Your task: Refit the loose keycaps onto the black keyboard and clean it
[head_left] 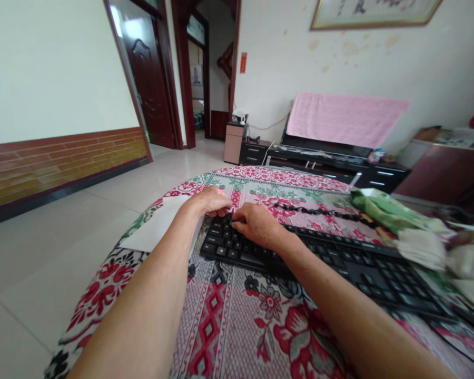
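Observation:
A black keyboard point(363, 271) lies at a slant on the patterned tablecloth point(237, 310). Over its upper left corner, my left hand point(212, 201) is closed with its fingertips pinched together; whatever they hold is too small or hidden to name. My right hand point(257, 225) rests over the left part of the keys, thumb and forefinger curled close together at the upper left keys. A tiny pale bit shows between the two hands, too small to identify. White paper point(154, 231) lies under and beside my left forearm.
A black braided cord point(319, 211) lies behind the keyboard. At the right are a green plastic package point(395, 210) and crumpled pale cloths or papers point(422, 250). Beyond the table stands a black TV cabinet point(316, 164) with a pink towel point(343, 118) over the screen.

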Demonstrator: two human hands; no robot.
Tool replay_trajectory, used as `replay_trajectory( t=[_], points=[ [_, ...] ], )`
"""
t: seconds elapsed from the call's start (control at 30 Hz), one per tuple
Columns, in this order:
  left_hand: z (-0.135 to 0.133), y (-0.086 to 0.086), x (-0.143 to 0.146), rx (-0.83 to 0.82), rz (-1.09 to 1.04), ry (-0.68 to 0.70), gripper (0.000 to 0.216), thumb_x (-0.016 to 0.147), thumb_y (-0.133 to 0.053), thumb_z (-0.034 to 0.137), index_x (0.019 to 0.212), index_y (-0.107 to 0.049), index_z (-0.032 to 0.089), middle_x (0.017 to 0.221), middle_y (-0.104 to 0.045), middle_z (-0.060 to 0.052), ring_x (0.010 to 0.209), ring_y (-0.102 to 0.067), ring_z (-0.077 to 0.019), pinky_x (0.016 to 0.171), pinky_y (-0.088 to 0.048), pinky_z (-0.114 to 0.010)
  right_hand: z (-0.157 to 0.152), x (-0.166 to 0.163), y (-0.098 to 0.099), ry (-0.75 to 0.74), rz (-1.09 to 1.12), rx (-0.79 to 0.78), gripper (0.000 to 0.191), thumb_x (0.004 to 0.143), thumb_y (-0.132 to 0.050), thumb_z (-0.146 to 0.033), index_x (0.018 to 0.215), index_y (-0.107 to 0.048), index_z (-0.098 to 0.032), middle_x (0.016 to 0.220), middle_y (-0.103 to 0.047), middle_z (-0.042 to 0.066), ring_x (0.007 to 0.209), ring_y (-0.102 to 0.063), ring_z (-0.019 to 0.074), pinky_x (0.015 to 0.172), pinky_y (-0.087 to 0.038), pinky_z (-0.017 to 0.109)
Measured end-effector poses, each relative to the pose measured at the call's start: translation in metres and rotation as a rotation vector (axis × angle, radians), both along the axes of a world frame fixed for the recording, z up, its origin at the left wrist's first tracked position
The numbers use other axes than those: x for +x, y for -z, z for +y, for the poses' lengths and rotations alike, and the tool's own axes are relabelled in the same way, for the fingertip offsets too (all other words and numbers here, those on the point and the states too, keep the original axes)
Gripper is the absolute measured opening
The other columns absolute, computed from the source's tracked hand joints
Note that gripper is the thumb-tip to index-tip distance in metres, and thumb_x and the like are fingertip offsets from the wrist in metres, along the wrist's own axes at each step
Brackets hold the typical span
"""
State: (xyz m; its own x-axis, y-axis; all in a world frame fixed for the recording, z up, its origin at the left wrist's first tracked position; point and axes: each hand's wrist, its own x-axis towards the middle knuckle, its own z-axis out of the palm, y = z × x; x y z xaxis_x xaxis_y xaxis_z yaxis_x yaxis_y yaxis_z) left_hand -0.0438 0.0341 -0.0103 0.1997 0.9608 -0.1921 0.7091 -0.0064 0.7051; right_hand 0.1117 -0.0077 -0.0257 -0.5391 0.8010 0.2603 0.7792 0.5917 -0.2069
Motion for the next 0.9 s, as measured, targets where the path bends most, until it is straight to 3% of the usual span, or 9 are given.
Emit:
replay_trajectory(
  t=[0.17,0.57,0.77,0.9],
  points=[
    [0.0,0.001,0.0,0.006,-0.005,0.013,0.021,0.06,-0.055,0.03,0.069,-0.065,0.014,0.064,-0.063,-0.005,0.052,-0.052,-0.0124,0.047,-0.038,-0.023,0.0,-0.002,-0.001,0.031,-0.007,-0.053,0.016,0.072,-0.053,-0.019,0.07,-0.069,-0.018,0.067,-0.063,0.004,0.059,-0.049,0.0117,0.056,-0.031,0.025],
    [0.003,0.003,0.002,0.022,0.018,0.005,0.021,0.061,-0.055,0.029,0.069,-0.066,0.014,0.061,-0.063,-0.004,0.054,-0.054,-0.0128,0.048,-0.038,-0.023,-0.007,-0.01,0.004,0.114,-0.117,0.085,0.023,0.074,-0.049,-0.021,0.081,-0.069,-0.012,0.077,-0.062,0.011,0.064,-0.051,0.0149,0.055,-0.03,0.027],
    [0.003,0.003,0.002,0.001,0.032,-0.019,0.02,0.06,-0.056,0.032,0.068,-0.064,0.015,0.061,-0.062,-0.003,0.056,-0.055,-0.013,0.047,-0.038,-0.021,-0.006,-0.003,0.001,0.029,-0.103,0.065,0.024,0.078,-0.045,-0.018,0.082,-0.068,-0.012,0.083,-0.066,0.012,0.072,-0.056,0.0158,0.06,-0.035,0.025],
    [0.002,0.003,0.002,0.014,0.024,-0.017,0.02,0.06,-0.056,0.033,0.066,-0.064,0.015,0.061,-0.062,-0.003,0.055,-0.055,-0.0133,0.046,-0.039,-0.021,-0.003,0.009,-0.004,-0.048,0.035,-0.01,0.03,0.081,-0.041,-0.012,0.086,-0.07,-0.015,0.083,-0.069,0.008,0.075,-0.059,0.0143,0.066,-0.039,0.024]
  ],
)
